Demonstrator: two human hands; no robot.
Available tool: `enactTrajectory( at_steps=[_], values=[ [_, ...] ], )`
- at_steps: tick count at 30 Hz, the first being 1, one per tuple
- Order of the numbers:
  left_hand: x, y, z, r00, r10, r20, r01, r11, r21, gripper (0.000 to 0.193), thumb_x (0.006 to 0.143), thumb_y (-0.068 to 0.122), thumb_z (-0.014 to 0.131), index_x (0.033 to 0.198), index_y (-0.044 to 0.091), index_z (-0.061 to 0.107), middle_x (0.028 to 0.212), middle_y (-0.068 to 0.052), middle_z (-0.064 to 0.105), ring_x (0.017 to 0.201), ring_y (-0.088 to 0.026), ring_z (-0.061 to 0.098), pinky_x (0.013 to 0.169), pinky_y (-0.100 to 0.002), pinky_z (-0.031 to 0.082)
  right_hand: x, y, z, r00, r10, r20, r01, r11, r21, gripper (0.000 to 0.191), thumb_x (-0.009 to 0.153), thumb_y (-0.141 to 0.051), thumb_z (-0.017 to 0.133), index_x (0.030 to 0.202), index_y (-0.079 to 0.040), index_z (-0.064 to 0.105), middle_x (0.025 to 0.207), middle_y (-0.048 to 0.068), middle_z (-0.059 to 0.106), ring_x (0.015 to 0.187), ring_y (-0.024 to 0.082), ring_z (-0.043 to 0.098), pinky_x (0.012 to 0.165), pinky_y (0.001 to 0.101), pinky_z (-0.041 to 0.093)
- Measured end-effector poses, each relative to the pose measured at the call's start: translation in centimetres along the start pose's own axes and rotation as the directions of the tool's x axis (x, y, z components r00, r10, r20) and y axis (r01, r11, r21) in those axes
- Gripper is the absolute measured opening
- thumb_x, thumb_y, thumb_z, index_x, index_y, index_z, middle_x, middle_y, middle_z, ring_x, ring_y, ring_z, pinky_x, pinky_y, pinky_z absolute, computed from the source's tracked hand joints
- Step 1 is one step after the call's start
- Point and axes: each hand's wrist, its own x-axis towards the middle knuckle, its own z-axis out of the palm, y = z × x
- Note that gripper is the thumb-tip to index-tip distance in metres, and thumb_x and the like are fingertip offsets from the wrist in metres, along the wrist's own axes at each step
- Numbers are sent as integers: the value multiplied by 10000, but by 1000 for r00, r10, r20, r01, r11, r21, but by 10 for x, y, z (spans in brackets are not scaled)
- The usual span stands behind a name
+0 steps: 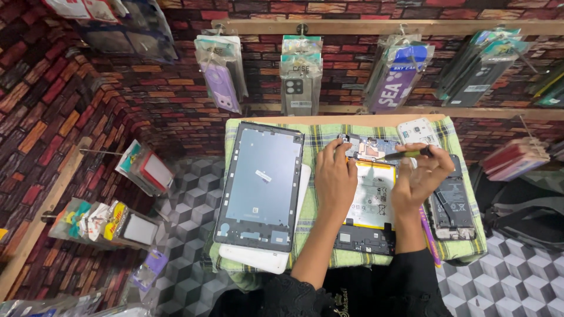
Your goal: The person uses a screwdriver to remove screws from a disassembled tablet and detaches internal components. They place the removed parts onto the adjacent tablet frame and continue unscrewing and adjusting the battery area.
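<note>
Black sleeves rise from the near edge. Left of the hands, a tablet frame (260,186) lies long axis near-to-far. Left hand (335,179) presses flat, fingers spread, on the opened tablet (371,199). Right hand (420,176) pinches a green-handled screwdriver (405,155), shaft running leftward toward the circuit board (370,148) at the tablet's far end.

Under your hands lies the opened dark tablet body (369,199), flat on the checked cloth, its pale rectangular battery face up and the circuit board exposed at the far end. You hold the slim green-handled screwdriver (406,154) level across that board.
</note>
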Motion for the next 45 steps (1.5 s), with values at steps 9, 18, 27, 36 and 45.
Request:
enactTrajectory(
  at_steps=[9, 18, 27, 36, 45],
  values=[
    [-1, 1, 0, 1000, 0, 9, 0, 1000, 1, 320, 918, 115, 670, 1231, 45, 665, 1348, -82, 599, 1228, -284, 553, 1048, -404, 467, -6, 5, -6, 999, -7, -53, 1, 995, -104, 452, 1062, 65, 597, 1404, -103, 354, 1268, 110, 514, 1168, 213, 613, 1087, 368, 525],
    [0, 2, 0, 1000, -7, 17, 7, 1000, -10, 321, 917, 110, 677, 1228, 34, 669, 1345, -89, 600, 1224, -279, 557, 1042, -402, 475, -7, 5, -9, 992, -61, -112, 48, 992, -118, 451, 1067, 92, 609, 1385, -115, 365, 1281, 129, 512, 1162, 223, 614, 1083, 375, 521],
    [0, 2, 0, 1000, -12, 17, 12, 1000, 3, 317, 914, 120, 683, 1218, 26, 675, 1358, -103, 582, 1211, -296, 560, 1027, -414, 481, -4, -4, -2, 996, -53, -72, 32, 965, -261, 506, 1016, 74, 656, 1394, -103, 369, 1303, 125, 478, 1179, 237, 633, 1025, 359, 541],
    [0, 0, 1, 1000, -7, 20, 7, 1000, 16, 304, 927, 123, 672, 1214, 23, 674, 1360, -101, 581, 1199, -290, 565, 1017, -408, 485, -6, 2, -2, 994, -94, -58, 81, 977, -198, 456, 1058, 67, 629, 1384, -116, 368, 1289, 122, 496, 1127, 217, 635, 1049, 377, 562],
    [1, -2, 1, 1000, -13, 22, 12, 1000, 18, 304, 919, 122, 678, 1206, 24, 679, 1354, -101, 586, 1197, -290, 568, 1008, -405, 489, -9, 6, -5, 989, -145, -30, 127, 934, -334, 573, 996, 131, 689, 1399, -110, 362, 1264, 150, 454, 1093, 225, 593, 997, 353, 526]
  ],
)
